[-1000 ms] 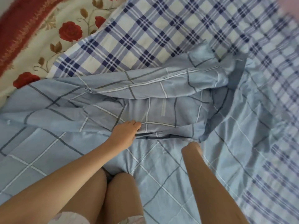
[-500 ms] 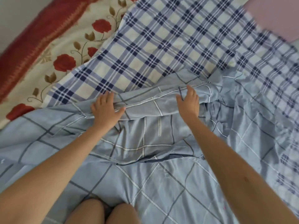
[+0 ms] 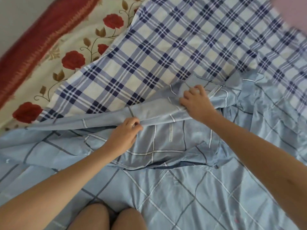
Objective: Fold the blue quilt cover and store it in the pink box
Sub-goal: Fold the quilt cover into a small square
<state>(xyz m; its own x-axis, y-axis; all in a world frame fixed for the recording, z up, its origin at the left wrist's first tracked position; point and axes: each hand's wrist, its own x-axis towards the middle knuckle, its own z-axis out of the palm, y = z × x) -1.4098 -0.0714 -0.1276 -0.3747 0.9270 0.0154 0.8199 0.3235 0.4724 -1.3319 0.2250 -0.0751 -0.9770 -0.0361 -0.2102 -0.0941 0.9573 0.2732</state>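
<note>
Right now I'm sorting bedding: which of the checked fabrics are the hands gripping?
The pale blue quilt cover with thin grid lines; left hand and right hand pinch its folded edge. The navy-and-cream plaid sheet lies untouched beyond.

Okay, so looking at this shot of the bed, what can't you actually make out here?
- Pink box: head view, only a blurred pink patch cut off by the top right corner; shape and opening unreadable.
- Blue quilt cover: runs off the left, right and bottom edges, so its full extent is unknown.
- Left hand grip: fingertips tucked into the fold.
- Right hand: palm side hidden.
- Under the raised fold: hidden by cloth.
</note>
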